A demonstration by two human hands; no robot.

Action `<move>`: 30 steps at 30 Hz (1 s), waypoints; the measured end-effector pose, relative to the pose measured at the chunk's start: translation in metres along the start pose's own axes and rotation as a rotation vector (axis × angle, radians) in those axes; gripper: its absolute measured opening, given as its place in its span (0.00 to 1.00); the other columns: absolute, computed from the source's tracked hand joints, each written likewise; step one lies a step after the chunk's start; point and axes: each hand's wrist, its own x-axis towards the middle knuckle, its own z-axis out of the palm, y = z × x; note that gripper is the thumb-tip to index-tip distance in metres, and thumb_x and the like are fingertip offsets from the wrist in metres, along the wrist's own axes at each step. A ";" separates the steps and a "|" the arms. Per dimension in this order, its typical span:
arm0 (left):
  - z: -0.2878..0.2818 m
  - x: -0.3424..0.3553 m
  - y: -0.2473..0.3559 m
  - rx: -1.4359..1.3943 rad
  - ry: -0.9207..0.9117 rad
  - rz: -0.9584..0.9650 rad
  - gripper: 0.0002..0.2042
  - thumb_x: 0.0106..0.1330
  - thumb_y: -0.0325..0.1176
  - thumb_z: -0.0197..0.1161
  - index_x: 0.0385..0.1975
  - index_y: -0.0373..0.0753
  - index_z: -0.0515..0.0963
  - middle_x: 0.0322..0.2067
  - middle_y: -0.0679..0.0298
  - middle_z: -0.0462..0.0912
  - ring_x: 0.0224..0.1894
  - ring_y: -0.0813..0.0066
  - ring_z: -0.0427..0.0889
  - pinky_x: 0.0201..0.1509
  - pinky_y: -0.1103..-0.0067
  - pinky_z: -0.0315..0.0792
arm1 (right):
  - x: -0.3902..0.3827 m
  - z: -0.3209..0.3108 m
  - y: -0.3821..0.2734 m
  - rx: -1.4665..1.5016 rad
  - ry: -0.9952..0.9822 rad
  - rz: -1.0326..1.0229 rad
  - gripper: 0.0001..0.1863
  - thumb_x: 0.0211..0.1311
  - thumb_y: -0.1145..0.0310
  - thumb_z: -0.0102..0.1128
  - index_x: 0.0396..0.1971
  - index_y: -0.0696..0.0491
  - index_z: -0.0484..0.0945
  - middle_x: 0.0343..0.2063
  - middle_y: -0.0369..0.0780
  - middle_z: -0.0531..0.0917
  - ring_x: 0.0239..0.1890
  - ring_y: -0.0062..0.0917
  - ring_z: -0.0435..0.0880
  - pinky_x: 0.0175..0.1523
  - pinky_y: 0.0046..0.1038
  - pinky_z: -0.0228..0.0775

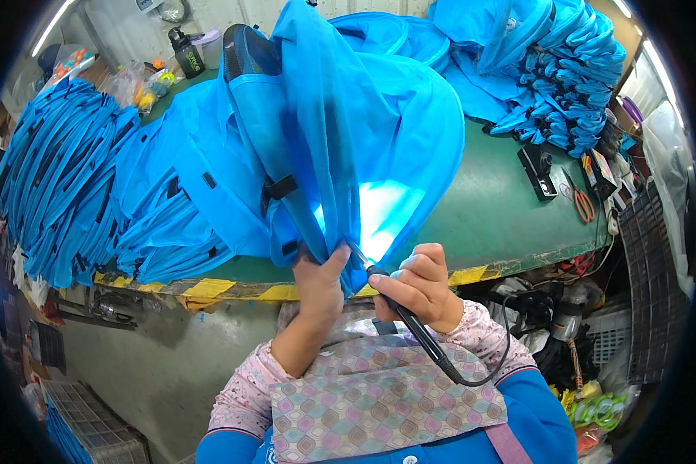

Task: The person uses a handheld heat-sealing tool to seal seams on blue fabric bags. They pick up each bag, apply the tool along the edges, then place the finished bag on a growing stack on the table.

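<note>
My left hand [319,284] is closed on the lower edge of a blue fabric piece [417,131], thumb pointing up along the cloth. This piece stands up off the table, with a curved rim, a dark mesh part at its top and black tabs. In my right hand [425,288] is a soldering iron [419,332] with a black handle and a cord trailing from its lower end. The iron's thin metal tip points up-left at the cloth edge, close to my left thumb; whether it touches cannot be made out. A bright patch of light falls on the cloth there.
Stacks of blue fabric pieces [62,178] cover the left of the green table [487,201]; another pile [572,77] fills the back right. Orange-handled scissors [582,206] and a black box [537,172] lie at right. A dark bottle [185,52] stands behind. Yellow-black tape [278,291] marks the front edge.
</note>
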 end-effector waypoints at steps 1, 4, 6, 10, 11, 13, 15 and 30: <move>0.001 -0.001 0.002 -0.007 -0.003 -0.008 0.19 0.61 0.20 0.65 0.52 0.32 0.73 0.43 0.62 0.82 0.41 0.74 0.82 0.49 0.76 0.77 | 0.000 0.000 0.000 -0.006 -0.004 -0.007 0.18 0.49 0.72 0.66 0.43 0.53 0.82 0.17 0.26 0.70 0.21 0.20 0.66 0.36 0.27 0.59; 0.002 -0.003 0.006 -0.011 0.010 -0.052 0.19 0.61 0.20 0.65 0.53 0.32 0.73 0.44 0.61 0.82 0.43 0.73 0.82 0.52 0.74 0.76 | 0.001 -0.003 0.000 -0.023 -0.013 -0.032 0.18 0.49 0.72 0.66 0.44 0.53 0.82 0.18 0.26 0.70 0.22 0.20 0.66 0.37 0.27 0.59; 0.002 -0.003 0.006 -0.030 0.015 -0.027 0.19 0.62 0.20 0.65 0.53 0.32 0.73 0.44 0.61 0.82 0.43 0.73 0.82 0.53 0.75 0.76 | 0.004 -0.002 -0.001 -0.029 -0.001 -0.052 0.18 0.50 0.71 0.65 0.43 0.53 0.82 0.18 0.26 0.70 0.22 0.19 0.66 0.37 0.27 0.60; 0.002 -0.004 0.008 -0.053 0.027 -0.049 0.19 0.62 0.20 0.65 0.53 0.32 0.73 0.45 0.60 0.82 0.45 0.72 0.82 0.54 0.75 0.75 | 0.007 -0.004 -0.003 -0.040 -0.010 -0.072 0.17 0.50 0.71 0.64 0.43 0.54 0.82 0.18 0.27 0.71 0.22 0.19 0.67 0.38 0.27 0.61; 0.003 -0.005 0.010 -0.050 0.028 -0.050 0.19 0.62 0.20 0.65 0.53 0.32 0.73 0.46 0.60 0.82 0.45 0.72 0.82 0.54 0.75 0.75 | 0.008 -0.004 -0.004 -0.041 -0.014 -0.073 0.17 0.51 0.71 0.64 0.43 0.54 0.82 0.18 0.27 0.71 0.22 0.19 0.67 0.38 0.27 0.61; 0.003 -0.007 0.015 -0.043 0.030 -0.054 0.19 0.63 0.20 0.65 0.53 0.32 0.73 0.47 0.60 0.82 0.45 0.72 0.82 0.54 0.75 0.75 | 0.007 -0.005 -0.005 -0.044 -0.025 -0.058 0.18 0.50 0.71 0.64 0.44 0.52 0.81 0.19 0.26 0.70 0.23 0.20 0.67 0.38 0.28 0.60; 0.005 -0.007 0.016 -0.069 0.024 -0.044 0.18 0.63 0.20 0.65 0.53 0.32 0.73 0.47 0.60 0.82 0.45 0.72 0.82 0.54 0.75 0.75 | 0.005 -0.004 -0.008 -0.043 -0.036 -0.025 0.21 0.49 0.71 0.63 0.47 0.49 0.80 0.19 0.26 0.70 0.26 0.21 0.67 0.39 0.30 0.59; -0.010 -0.008 0.022 -0.095 -0.030 -0.019 0.19 0.64 0.25 0.67 0.55 0.35 0.75 0.49 0.63 0.82 0.50 0.71 0.81 0.58 0.72 0.74 | 0.001 -0.015 0.024 0.026 0.286 0.360 0.10 0.69 0.75 0.56 0.48 0.57 0.76 0.39 0.46 0.83 0.43 0.38 0.80 0.49 0.39 0.70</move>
